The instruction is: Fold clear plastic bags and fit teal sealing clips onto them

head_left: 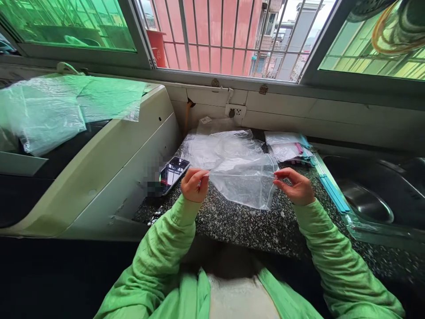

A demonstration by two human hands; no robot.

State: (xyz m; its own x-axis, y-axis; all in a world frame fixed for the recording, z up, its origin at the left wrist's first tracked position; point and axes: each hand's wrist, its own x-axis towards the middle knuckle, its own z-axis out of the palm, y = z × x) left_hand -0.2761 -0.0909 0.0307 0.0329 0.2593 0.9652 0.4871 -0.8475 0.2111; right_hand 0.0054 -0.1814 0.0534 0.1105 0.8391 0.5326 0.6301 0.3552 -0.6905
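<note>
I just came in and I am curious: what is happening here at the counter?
A person in green sleeves holds a clear plastic bag stretched between both hands, left hand and right hand each pinching an upper corner above the speckled counter. More clear bags lie behind, a phone to the left, and a sink to the right.

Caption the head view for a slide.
Left hand and right hand pinch a clear plastic bag above the speckled granite counter.
</note>
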